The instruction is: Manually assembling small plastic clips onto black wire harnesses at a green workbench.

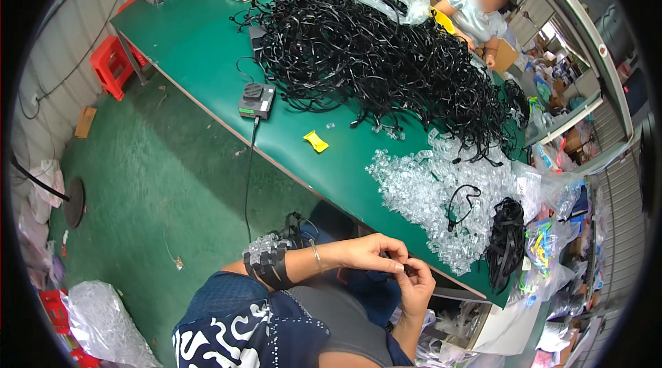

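My left hand [376,252] and my right hand [416,289] meet in front of my body, near the table's front edge. Both have their fingers pinched together around a small black piece [407,270]; most of it is hidden, so its kind cannot be made out. Just beyond them, a spread heap of small clear plastic pieces [427,185] lies on the green table [207,78]. One looped black cable [452,211] rests on that heap. To its right is a bundle of flat black strips [507,244]. A large tangled pile of black cables [372,64] covers the table farther back.
A small dark box [257,100] with a cord hanging off the table edge and a yellow wrapped packet [316,141] lie left of the piles. A red stool [114,68] stands at far left. Another person [479,16] sits across the table. Stuffed bags [110,326] stand at lower left.
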The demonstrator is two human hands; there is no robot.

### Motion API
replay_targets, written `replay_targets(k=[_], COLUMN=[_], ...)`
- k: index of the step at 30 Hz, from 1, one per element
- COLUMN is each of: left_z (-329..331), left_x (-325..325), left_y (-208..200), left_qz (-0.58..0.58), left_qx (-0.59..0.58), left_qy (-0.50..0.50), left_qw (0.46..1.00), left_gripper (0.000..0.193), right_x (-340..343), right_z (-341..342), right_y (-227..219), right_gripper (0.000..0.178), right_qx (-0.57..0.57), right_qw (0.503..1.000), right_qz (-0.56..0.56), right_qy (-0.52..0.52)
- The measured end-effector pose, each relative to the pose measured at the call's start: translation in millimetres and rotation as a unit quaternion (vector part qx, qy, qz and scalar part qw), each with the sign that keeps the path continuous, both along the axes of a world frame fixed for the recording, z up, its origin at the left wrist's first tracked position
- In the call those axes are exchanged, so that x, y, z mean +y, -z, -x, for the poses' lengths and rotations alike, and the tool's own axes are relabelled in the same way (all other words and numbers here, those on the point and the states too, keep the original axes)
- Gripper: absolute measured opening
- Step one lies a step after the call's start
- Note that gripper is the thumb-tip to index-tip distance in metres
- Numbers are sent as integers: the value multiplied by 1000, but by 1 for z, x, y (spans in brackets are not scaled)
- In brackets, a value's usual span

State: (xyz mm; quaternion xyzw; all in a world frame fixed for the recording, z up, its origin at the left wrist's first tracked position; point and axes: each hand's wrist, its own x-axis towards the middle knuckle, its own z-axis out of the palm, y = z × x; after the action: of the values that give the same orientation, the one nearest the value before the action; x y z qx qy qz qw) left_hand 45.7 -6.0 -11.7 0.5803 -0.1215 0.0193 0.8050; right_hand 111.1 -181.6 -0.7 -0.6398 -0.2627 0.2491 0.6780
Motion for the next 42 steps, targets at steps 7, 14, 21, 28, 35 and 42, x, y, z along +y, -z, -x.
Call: replay_targets(k=[7, 14, 21, 28, 35, 42], left_z=[10, 10, 13, 3, 7, 3], left_x=[-9, -13, 5, 2, 1, 5], left_y=[1, 5, -6, -5, 2, -1], left_qz=[85, 45, 115, 116, 141, 151], left_qx=[43, 56, 132, 141, 146, 159], left_qy=[37, -1, -15, 41, 78, 75], left_qw=[995, 997, 984, 982, 976, 973], left_gripper=[15, 14, 5, 10, 7, 5], right_x=[-5, -1, 21, 9, 3, 8], right_z=[6, 12, -1, -5, -4, -7], right_y=[6, -5, -17, -15, -9, -6], right_gripper=[21, 20, 23, 25, 25, 25], right_qx=[-16, -27, -201, -171, -175, -127], right_qw=[999, 999, 979, 985, 983, 989], right_qz=[-46, -26, 17, -3, -23, -47], right_qy=[-3, 22, 0, -18, -49, -52])
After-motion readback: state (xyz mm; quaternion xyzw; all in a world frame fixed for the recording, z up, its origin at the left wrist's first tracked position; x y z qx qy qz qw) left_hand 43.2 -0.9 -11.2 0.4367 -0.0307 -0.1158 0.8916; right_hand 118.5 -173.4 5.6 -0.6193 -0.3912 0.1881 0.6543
